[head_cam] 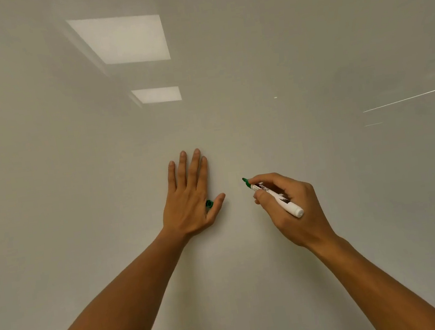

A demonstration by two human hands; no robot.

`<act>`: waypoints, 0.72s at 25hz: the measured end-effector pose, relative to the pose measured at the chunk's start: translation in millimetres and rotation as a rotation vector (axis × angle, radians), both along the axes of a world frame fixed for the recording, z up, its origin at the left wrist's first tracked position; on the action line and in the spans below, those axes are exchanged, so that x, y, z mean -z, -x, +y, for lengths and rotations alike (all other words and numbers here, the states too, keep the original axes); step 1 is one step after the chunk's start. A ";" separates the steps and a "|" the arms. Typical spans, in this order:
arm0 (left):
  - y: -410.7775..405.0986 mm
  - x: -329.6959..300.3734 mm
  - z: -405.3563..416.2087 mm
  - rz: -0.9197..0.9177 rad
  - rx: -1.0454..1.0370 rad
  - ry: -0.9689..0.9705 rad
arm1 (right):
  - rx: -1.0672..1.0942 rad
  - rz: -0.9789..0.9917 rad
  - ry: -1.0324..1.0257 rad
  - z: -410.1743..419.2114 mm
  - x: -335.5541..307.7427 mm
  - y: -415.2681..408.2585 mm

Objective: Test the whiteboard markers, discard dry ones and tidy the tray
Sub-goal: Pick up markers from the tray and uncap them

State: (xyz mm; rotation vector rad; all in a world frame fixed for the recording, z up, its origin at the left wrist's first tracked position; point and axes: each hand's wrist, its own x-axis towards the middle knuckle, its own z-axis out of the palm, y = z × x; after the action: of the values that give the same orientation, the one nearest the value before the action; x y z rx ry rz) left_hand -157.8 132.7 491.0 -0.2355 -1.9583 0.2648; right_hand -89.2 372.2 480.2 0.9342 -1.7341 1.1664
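A glossy whiteboard (229,94) fills the whole view and bears no visible ink. My right hand (288,205) grips an uncapped white marker with a green tip (273,196); the tip points up and left, at or just off the board. My left hand (190,196) lies flat on the board with its fingers straight. The marker's green cap (209,204) is tucked between that hand's thumb and forefinger, mostly hidden by the hand. The tray is out of view.
Two ceiling light panels (122,39) reflect in the upper board, and thin bright streaks (409,98) reflect at the right. Plain board surface surrounds both hands.
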 end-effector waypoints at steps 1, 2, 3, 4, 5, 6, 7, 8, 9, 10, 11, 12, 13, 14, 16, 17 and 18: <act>0.6 -0.1 0.9 0.007 -0.007 -0.002 | -0.007 -0.003 0.036 -3.2 -3.3 5.9; 1.5 0.0 1.8 0.012 -0.011 -0.005 | -0.006 -0.001 0.075 -7.0 -6.4 11.6; 2.4 0.3 2.1 0.016 -0.013 -0.009 | 0.003 0.012 0.105 -11.2 -9.4 17.5; 3.0 0.8 2.2 0.020 -0.012 -0.014 | 0.017 0.029 0.119 -15.7 -12.2 22.9; 3.1 1.4 1.9 0.024 -0.009 -0.016 | 0.033 0.047 0.119 -20.4 -14.8 27.6; 3.5 1.8 1.7 0.028 -0.007 -0.016 | 0.047 0.066 0.106 -24.7 -17.6 32.0; 3.2 2.0 1.7 0.030 -0.005 -0.014 | 0.061 0.087 0.086 -27.9 -20.4 36.9; 2.6 1.8 1.9 0.032 -0.004 -0.013 | 0.072 0.103 0.065 -30.0 -23.2 42.2; 2.7 1.7 1.7 0.032 -0.006 -0.011 | 0.080 0.110 0.056 -31.1 -25.7 46.8; 3.1 1.9 1.3 0.033 -0.010 -0.012 | 0.087 0.114 0.060 -31.4 -28.3 50.8; 3.4 2.1 1.1 0.033 -0.012 -0.014 | 0.096 0.119 0.074 -30.9 -30.7 53.8; 3.4 2.3 1.2 0.034 -0.013 -0.016 | 0.107 0.127 0.092 -30.2 -32.4 56.8; 3.1 2.3 1.5 0.037 -0.012 -0.016 | 0.121 0.134 0.109 -29.9 -33.5 59.5; 2.9 2.4 1.9 0.043 -0.011 -0.015 | 0.137 0.136 0.126 -30.3 -34.0 62.0; 3.7 2.7 1.6 0.051 -0.007 -0.009 | 0.162 0.122 0.157 -33.0 -33.4 66.8; 4.5 3.0 1.7 0.052 -0.006 -0.005 | 0.172 0.117 0.165 -34.0 -33.1 68.8; 5.0 3.1 1.6 0.055 -0.009 -0.003 | 0.182 0.117 0.168 -35.3 -33.1 70.6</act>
State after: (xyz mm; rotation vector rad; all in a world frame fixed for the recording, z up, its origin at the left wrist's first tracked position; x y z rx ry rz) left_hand -162.8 134.4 487.9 -0.2160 -1.9054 0.2716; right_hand -159.8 336.9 513.3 0.7136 -1.5656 1.0976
